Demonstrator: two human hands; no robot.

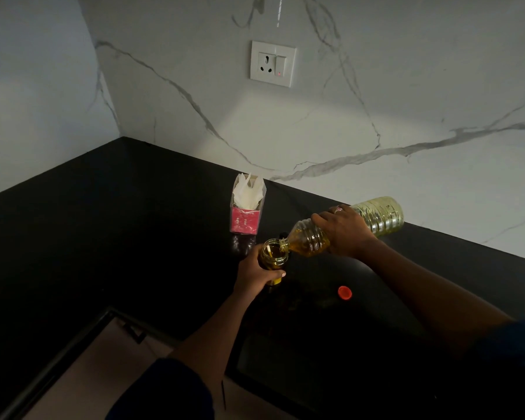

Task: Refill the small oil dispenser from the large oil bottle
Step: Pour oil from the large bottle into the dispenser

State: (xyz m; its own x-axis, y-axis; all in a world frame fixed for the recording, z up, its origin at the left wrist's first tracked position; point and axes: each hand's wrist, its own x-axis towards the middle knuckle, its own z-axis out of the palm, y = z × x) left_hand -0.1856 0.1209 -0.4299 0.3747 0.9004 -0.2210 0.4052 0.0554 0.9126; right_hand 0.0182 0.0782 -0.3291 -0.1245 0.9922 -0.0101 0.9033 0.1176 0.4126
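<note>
- Black stone worktop [134, 225] fills the corner, dark and glossy, with a cut-out edge nearest the camera.
- Dark blue sleeves [164, 392] show at the bottom, one on each forearm.
- Nearer than the dispenser and to its right, a red cap [344, 292] lies flat on the worktop, apart from both hands.
- The left hand [255, 275] wraps around the lower body of the dispenser [275, 256], its grip closed on it; the thumb lies across the front.
- The dispenser stands upright on the worktop, its mouth open, with yellow oil inside.
- The right hand [344, 230] comes over the top of the bottle [346, 225], its grip closed around the bottle's middle; a ring shows on one finger.
- The bottle is tipped almost level, base raised to the right of the dispenser, neck pointing down-left, with its mouth at the dispenser's rim.
- Yellow oil pools in the bottle's neck end; whether a stream runs is too small to tell.
- Just behind the dispenser stands a clear pack with a pink label [245, 221], white tissues [249, 192] poking out of its top.
- Beyond that rises a white marble wall [406, 86] with grey veins.
- High above the dispenser, a white socket plate [272, 63] shows a small red light.
</note>
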